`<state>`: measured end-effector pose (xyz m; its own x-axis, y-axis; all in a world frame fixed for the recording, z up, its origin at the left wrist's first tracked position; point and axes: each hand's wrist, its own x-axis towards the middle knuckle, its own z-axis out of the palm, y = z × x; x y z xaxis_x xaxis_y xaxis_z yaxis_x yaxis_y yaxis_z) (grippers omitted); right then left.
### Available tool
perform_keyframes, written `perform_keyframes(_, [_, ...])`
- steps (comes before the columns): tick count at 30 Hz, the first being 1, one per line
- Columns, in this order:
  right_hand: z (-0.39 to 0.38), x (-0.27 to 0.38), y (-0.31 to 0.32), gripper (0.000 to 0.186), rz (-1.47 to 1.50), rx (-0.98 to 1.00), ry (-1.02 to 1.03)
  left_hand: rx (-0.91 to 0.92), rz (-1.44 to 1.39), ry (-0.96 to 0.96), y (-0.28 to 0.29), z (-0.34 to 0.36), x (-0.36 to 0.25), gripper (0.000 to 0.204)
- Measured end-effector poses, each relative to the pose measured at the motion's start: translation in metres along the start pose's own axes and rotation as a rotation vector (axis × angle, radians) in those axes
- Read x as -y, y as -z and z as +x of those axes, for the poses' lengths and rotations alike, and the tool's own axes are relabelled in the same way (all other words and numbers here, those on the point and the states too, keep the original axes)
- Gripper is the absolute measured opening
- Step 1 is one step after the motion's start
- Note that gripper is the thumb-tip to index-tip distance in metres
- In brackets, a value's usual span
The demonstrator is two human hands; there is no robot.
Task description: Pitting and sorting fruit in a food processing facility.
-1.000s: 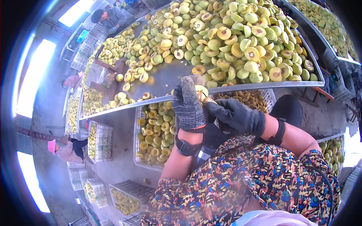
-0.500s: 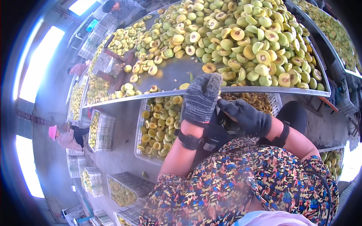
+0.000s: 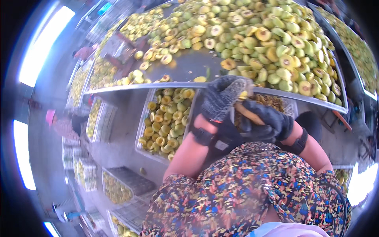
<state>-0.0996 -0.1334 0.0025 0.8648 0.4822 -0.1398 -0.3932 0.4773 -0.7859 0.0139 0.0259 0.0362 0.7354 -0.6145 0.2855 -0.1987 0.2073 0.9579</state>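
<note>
My left hand, in a speckled grey knit glove, is closed around a yellow fruit half, mostly hidden by the fingers, just below the near rim of the metal sorting table. My right hand, in a dark glove, grips a wooden-handled tool whose working end meets the fruit. Cut green-yellow fruit halves are heaped on the table. Below it, a white crate of hollowed halves stands left of my hands, and a crate of brown scraps lies partly hidden behind them.
A person in a pink hat is at the left, another in pink farther back. More fruit crates stand on the floor at lower left. A second fruit-covered table runs along the right.
My hands have shifted slightly rightward in view, and more of the fruit and the wooden handle now shows between them. The camera's view of the surrounding table and crates has also shifted.
</note>
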Motion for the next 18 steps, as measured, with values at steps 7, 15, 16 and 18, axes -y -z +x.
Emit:
perform_keyframes(7, [0.013,0.002,-0.006,0.050,-0.153,-0.034,-0.071,-0.312,-1.047,0.331,-0.020,-0.011,0.010,0.032])
perform_keyframes(15, [-0.028,-0.021,0.047,0.032,-2.013,-0.196,-0.464,-0.738,-0.323,-0.019,0.191,-0.032,0.119,0.030])
perform_keyframes(16, [-0.037,-0.022,0.049,0.030,-1.902,-0.219,-0.639,-0.727,-0.138,0.064,0.240,-0.035,0.146,0.037])
perform_keyframes(18, [-0.036,-0.027,0.047,0.035,-1.777,-0.193,-0.769,-0.611,0.263,0.183,0.336,-0.077,0.168,0.053])
